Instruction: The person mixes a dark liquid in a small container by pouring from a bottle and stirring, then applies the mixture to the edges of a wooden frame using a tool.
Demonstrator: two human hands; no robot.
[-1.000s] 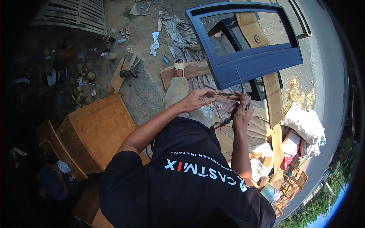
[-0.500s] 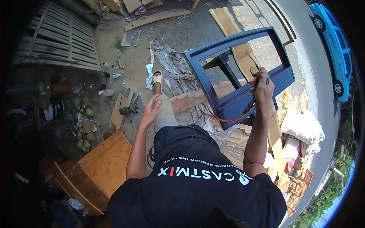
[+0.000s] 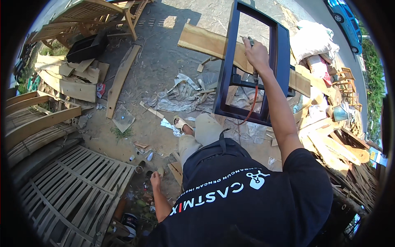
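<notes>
My right hand [image 3: 257, 55] is wrapped around the handle of an air blow gun [image 3: 252, 40], its thin nozzle pointing away to the upper left. A red-orange hose [image 3: 255, 99] runs down from the handle. Under and around this hand stands a dark painted furniture frame [image 3: 281, 49] with large rectangular openings. The gun is over one opening, and I cannot tell whether it touches the frame. Low on the left, my left hand [image 3: 155, 180] hangs away from the frame with its fingers curled in and nothing visible in them.
A wooden plank [image 3: 201, 41] lies beyond and beneath the frame. Crumpled sheeting [image 3: 175, 96] covers ground near my feet. Slatted wooden panels [image 3: 78, 185] stand at left, with another long board [image 3: 122, 82] beyond. White sacks [image 3: 314, 41] and scrap wood [image 3: 325, 144] crowd the right.
My view has swung leftward, bringing in more slatted furniture. My right hand with the blow gun now reaches farther over the frame. My left hand has dropped back, its fingers now curled.
</notes>
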